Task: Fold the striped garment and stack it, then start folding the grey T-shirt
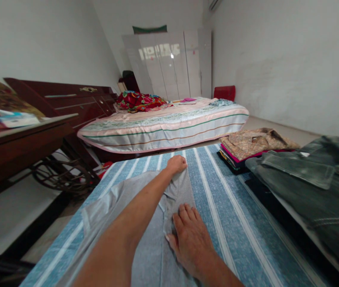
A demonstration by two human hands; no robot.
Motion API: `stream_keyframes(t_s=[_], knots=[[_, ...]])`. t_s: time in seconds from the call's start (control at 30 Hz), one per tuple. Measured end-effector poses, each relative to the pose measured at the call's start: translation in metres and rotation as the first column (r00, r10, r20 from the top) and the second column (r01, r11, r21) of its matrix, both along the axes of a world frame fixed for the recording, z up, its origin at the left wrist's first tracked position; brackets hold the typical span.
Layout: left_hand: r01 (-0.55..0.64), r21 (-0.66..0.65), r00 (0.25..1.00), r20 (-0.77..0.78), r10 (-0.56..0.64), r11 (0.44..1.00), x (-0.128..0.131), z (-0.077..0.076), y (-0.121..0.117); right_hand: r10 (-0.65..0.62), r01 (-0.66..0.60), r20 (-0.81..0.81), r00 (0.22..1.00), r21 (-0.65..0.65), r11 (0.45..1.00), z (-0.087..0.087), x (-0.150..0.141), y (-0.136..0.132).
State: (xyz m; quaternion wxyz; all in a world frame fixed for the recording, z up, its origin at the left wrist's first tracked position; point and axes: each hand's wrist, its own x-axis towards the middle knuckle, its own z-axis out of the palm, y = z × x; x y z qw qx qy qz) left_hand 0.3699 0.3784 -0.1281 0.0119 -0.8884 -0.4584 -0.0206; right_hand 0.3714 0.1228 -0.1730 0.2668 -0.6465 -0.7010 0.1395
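Note:
A light grey garment point(151, 247) lies spread over a blue cloth with white stripes point(214, 191). Its exact kind is hard to tell, as my left forearm covers much of it. At the garment's far end my left hand point(176, 164) is closed, gripping the grey fabric near its right corner. Closer to me, my right hand point(189, 235) rests flat on the garment near its right edge, with the fingers stretched out and the thumb apart.
A stack of folded clothes point(255, 145) and a dark green denim garment point(312, 187) lie on the right. Beyond stands a bed point(163, 127) with a red floral blanket point(139, 101). A treadle sewing table point(28, 133) is at the left, and a white wardrobe point(169, 67) at the back.

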Motion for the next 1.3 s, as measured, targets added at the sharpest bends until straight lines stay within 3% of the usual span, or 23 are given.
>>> stream_keyframes(t_s=[0.47,0.7,0.93,1.3], knots=[[-0.062,0.026,0.997,0.049,0.060,0.998,-0.006,-0.029,0.005,-0.002,0.002,-0.003,1.000,-0.015,1.000,0.004,0.001,0.000],[-0.016,0.062,0.998,0.063,0.012,0.998,-0.008,-0.020,0.001,-0.003,0.003,-0.001,1.000,0.005,1.000,0.002,0.001,0.001],[0.108,0.081,0.994,0.014,-0.110,0.991,-0.006,-0.018,-0.008,-0.008,0.008,0.017,1.000,0.014,1.000,0.003,0.001,0.001],[0.036,0.040,0.999,-0.010,-0.035,0.999,0.000,-0.020,-0.003,-0.003,0.003,0.015,1.000,0.004,1.000,0.006,0.002,0.001]])
